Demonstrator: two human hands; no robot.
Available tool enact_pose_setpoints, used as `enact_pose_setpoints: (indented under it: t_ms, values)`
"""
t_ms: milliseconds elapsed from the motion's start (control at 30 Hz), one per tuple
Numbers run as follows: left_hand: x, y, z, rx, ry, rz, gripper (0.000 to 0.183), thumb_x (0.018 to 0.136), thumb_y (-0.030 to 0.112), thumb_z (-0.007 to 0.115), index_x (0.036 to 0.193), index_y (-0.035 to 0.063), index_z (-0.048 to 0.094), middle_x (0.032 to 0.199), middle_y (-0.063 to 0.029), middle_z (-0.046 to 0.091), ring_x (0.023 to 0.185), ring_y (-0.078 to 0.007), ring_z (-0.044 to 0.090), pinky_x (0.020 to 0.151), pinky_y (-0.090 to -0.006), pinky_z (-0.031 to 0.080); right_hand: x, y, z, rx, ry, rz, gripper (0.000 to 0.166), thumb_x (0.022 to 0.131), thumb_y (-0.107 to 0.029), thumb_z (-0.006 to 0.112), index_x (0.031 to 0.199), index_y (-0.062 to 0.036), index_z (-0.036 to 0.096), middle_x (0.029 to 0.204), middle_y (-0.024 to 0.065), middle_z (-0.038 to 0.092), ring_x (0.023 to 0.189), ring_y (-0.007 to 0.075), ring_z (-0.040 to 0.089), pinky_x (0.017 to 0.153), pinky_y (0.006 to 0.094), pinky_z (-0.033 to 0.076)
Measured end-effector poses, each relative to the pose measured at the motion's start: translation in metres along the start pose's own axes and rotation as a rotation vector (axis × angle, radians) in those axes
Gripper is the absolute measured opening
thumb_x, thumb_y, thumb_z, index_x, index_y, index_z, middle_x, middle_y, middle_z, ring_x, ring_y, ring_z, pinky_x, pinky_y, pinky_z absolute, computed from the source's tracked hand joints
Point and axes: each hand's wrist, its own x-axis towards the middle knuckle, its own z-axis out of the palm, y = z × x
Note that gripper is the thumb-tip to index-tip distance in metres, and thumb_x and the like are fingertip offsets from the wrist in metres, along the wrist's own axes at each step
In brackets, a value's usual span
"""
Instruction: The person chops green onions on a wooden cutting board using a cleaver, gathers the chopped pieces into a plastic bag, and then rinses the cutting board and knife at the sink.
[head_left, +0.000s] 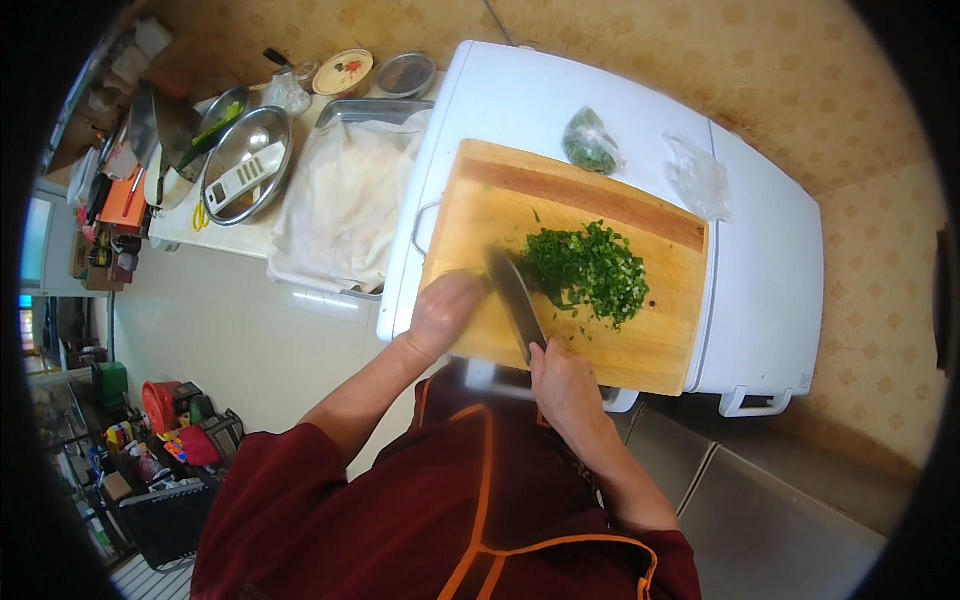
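A wooden cutting board (465, 225) lies on a white chest freezer (517, 97). My right hand (566, 375) grips the handle of a kitchen knife (516, 300), whose blade points away from me over the board. Right of the blade is a heap of chopped green onions (589, 270), with small bits scattered round it. My left hand (448, 307) is blurred above the board's near left corner, left of the blade; its fingers are bent, and a thin green piece shows by the fingertips. Whether the hand holds that piece is not clear.
A knotted plastic bag of greens (591, 142) and a crumpled clear bag (699, 176) lie behind the board. To the left are a cloth-covered tray (337, 195), a metal bowl (274, 124) with a white handheld device in it, yellow-handled scissors (200, 217) and lidded tubs (343, 73).
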Motion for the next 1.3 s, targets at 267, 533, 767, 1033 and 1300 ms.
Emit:
enact_pose_setpoints:
  t_ms: [267,533,767,1033,1300]
  values:
    - [-0.002,-0.001,0.001,0.005,-0.004,-0.007,0.022,0.07,-0.007,0.071,0.09,0.0001,0.075,0.094,-0.0105,0.073,0.084,-0.0274,0.072,0.073,-0.0364,0.06,0.003,-0.003,0.011,-0.061,-0.068,0.031,0.033,0.104,-0.023,0.057,0.089,0.0058,0.059,0.067,0.0293,0.066,0.063,0.0506,0.067,0.06,0.0554,0.056]
    - [0.001,0.0,0.001,-0.005,-0.044,-0.018,0.023,0.07,-0.009,0.071,0.091,0.0002,0.074,0.094,-0.0103,0.073,0.086,-0.0287,0.072,0.075,-0.0378,0.06,0.019,0.002,0.025,0.035,-0.064,0.076,0.032,0.105,-0.023,0.056,0.093,0.0069,0.06,0.077,0.0301,0.069,0.072,0.0489,0.069,0.067,0.0568,0.056]
    - [0.016,0.009,-0.006,-0.172,0.024,-0.166,0.02,0.077,-0.011,0.074,0.093,0.0014,0.074,0.098,-0.0112,0.073,0.093,-0.0291,0.07,0.08,-0.0362,0.058,0.001,0.036,0.002,0.349,0.071,0.194,0.035,0.105,-0.027,0.057,0.094,0.0056,0.061,0.073,0.0325,0.065,0.068,0.0525,0.064,0.064,0.0571,0.051]
    - [0.03,-0.009,-0.015,-0.386,-0.066,-0.513,0.014,0.083,-0.008,0.074,0.096,-0.0028,0.074,0.099,-0.0135,0.073,0.093,-0.0305,0.07,0.083,-0.0366,0.057,-0.009,0.053,-0.012,0.458,0.121,0.245,0.033,0.107,-0.023,0.057,0.089,0.0043,0.057,0.059,0.0182,0.059,0.049,0.0325,0.061,0.046,0.0434,0.047]
    - [0.107,-0.064,0.017,-0.014,-0.011,-0.059,0.021,0.085,-0.004,0.07,0.106,-0.003,0.075,0.109,-0.0161,0.073,0.105,-0.0344,0.067,0.09,-0.0408,0.057,-0.016,0.034,-0.032,0.536,0.093,0.315,0.035,0.109,-0.023,0.054,0.083,0.001,0.053,0.055,0.0061,0.053,0.04,0.0159,0.054,0.036,0.0325,0.042]
